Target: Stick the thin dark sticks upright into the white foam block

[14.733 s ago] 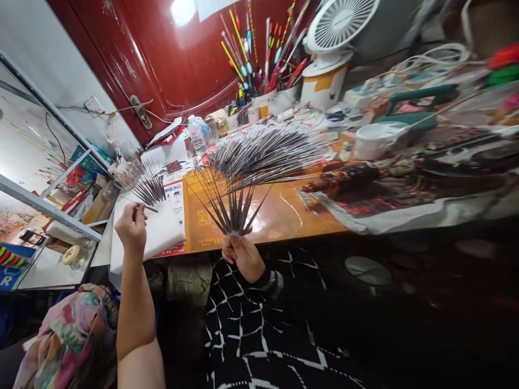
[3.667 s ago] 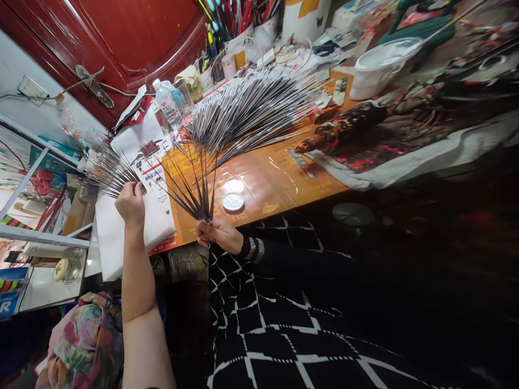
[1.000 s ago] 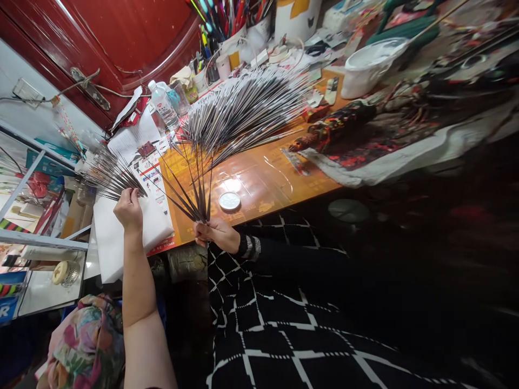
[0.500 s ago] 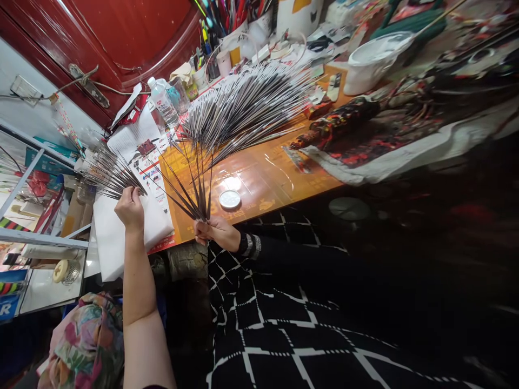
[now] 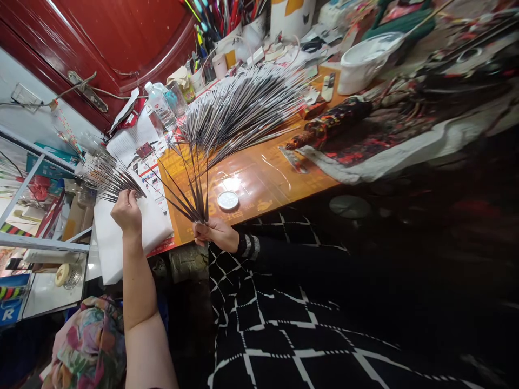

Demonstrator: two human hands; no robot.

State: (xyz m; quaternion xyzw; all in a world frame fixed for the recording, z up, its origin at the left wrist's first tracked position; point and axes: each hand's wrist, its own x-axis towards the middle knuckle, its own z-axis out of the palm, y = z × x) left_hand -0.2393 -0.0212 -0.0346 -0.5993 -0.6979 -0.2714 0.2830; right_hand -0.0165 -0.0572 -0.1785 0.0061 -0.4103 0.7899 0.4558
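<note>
You sit at a glossy orange table, with a white foam block at its near edge. Behind it is a red door with a metal handle, and a metal shelf stands on the left. Farther on the table are a plastic water bottle, cups of coloured sticks and a white tub.

Your right hand is closed and pinches the narrow end of a bundle of thin pointed sticks, just over the table edge. Your left hand, above the foam, pinches a smaller fan of sticks with the fingertips. A wide fan of sticks spreads over the table; I cannot tell if it joins the bundle.

Compared with the first frame, a small white round lid now shows on the table. The printing on the table is too blurred to read.
</note>
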